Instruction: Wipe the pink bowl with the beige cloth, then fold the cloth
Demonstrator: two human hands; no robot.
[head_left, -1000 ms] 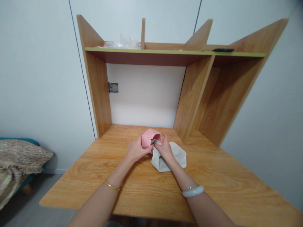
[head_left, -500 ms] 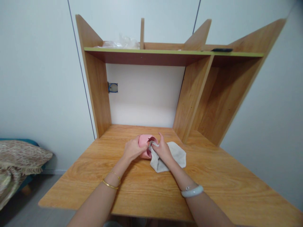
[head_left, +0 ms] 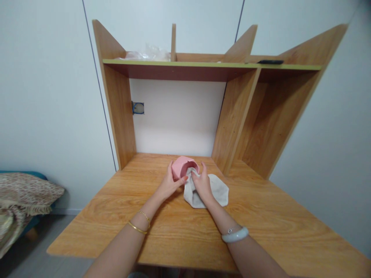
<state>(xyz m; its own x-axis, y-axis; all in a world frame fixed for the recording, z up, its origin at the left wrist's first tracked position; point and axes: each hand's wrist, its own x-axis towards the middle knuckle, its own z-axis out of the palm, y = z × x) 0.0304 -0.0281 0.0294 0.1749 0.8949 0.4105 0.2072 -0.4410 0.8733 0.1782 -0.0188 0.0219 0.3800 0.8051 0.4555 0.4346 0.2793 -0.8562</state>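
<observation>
My left hand (head_left: 170,183) grips a small pink cup (head_left: 181,166), tilted with its mouth toward the right, just above the wooden desk (head_left: 174,227). A grey-white cloth (head_left: 217,190) is bunched in my right hand (head_left: 201,184), which pushes part of it into the cup's mouth. The cloth's loose end lies on the desktop to the right of my hand. Gold bangles circle my left wrist, and a pale bracelet my right.
The desk has a wooden hutch with upright dividers (head_left: 236,116) and a shelf (head_left: 203,65) bearing clear plastic (head_left: 147,53) and a dark flat object (head_left: 271,61). A wall socket (head_left: 138,107) sits in the back panel. A bed with a patterned blanket (head_left: 23,193) is at the far left.
The cup dipped toward the desk half a second ago and has since risen and tilted back. My right hand keeps turning the cloth in the cup's mouth.
</observation>
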